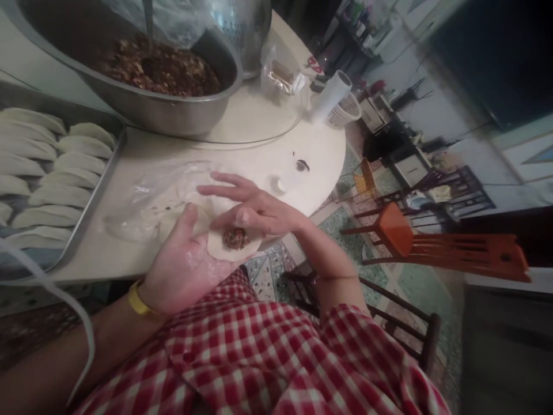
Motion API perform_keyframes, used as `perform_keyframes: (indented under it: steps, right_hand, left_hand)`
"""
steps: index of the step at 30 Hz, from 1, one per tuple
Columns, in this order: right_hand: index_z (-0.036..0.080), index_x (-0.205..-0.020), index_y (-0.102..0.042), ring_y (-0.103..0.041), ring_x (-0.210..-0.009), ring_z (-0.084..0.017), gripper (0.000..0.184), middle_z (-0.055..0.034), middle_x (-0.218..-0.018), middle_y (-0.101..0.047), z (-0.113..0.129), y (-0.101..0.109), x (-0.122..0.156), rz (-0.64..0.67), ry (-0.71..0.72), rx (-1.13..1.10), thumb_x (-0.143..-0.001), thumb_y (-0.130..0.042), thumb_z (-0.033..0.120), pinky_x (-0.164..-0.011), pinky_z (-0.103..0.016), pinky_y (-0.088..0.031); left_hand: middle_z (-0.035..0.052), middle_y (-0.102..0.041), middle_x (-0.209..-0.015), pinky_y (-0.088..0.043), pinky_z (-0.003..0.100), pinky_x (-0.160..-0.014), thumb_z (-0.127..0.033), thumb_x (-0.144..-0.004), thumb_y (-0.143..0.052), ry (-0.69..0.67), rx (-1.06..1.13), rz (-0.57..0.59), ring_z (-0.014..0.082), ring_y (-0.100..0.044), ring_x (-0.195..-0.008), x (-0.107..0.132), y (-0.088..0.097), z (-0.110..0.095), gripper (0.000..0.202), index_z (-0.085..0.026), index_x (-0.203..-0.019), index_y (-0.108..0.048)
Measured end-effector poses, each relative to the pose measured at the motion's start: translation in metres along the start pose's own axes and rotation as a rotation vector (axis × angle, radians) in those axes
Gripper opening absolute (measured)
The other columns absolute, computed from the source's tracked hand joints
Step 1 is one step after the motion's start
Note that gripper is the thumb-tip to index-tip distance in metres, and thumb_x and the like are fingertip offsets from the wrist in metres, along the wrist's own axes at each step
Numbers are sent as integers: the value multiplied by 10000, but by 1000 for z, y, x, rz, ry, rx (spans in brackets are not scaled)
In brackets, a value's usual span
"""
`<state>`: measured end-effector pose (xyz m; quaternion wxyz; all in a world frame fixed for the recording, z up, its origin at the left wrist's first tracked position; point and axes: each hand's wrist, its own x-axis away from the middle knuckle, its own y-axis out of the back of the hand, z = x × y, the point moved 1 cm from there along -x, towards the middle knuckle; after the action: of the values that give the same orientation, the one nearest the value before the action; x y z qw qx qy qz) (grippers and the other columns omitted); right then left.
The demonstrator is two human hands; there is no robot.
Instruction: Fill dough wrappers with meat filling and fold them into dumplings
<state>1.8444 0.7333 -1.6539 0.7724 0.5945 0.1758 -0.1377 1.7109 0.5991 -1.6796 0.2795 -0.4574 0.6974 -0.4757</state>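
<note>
My left hand (185,268) is palm up, dusted with flour, and holds a round dumpling wrapper (216,248) across its fingers. A small mound of minced filling (235,238) sits in the middle of the wrapper, which is unfolded. From the right, my right hand (254,204) reaches over it; thumb and forefinger are at the wrapper's far edge, while other fingers stretch out to the left. The exact grip of those fingertips is partly hidden. Behind my hands, more pale wrappers (173,216) lie on the table by a clear plastic bag (147,187).
A metal tray (101,184) of several folded dumplings (60,193) stands at left. Beyond is a large steel bowl (173,112) of filling with a utensil handle (148,26). A white basket (345,109) sits near the table's (319,155) right edge. An orange chair (393,230) stands right.
</note>
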Motion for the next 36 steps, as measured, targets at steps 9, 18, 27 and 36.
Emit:
perform_keyframes:
  steps: [9, 18, 27, 36]
  right_hand:
    - [242, -1069, -775, -276, -1533, -348, 783, -72, -1553, -485, -51, 29, 78, -382, -877, 531, -1009, -109, 650, -1220, -678, -205]
    - [245, -1039, -777, -268, -1535, -368, 628, -67, -1558, -482, -65, 22, 97, -306, -1036, 598, -1044, -226, 546, -1203, -720, -190]
    - [290, -1060, -753, -178, -1570, -268, 557, 13, -1556, -451, 34, -12, 38, -393, -286, 536, -1032, -276, 575, -1272, -594, -133]
    - [290, -1304, -632, -121, -1583, -300, 649, -12, -1588, -452, 63, -43, 10, -166, -147, 661, -924, -394, 758, -1281, -563, 58]
  left_hand:
    - [95, -665, -1369, -213, 523, -1267, -631, -979, -448, -33, -31, -124, 296, -490, -1407, -1, 2, -4, 693, -137, -1465, -486]
    - [115, -615, -1433, -237, 509, -1267, -648, -981, -411, -12, -33, -169, 287, -402, -1470, -9, -1, 0, 725, -125, -1479, -466]
    - [66, -747, -1215, -503, 370, -1089, -624, -1018, -328, -7, -95, -64, 200, -698, -1128, -11, 0, -1, 635, -151, -1331, -614]
    - [98, -781, -1073, -461, 443, -1116, -687, -1001, -113, 72, -39, 55, 258, -650, -1223, 0, 11, -19, 834, -148, -1081, -745]
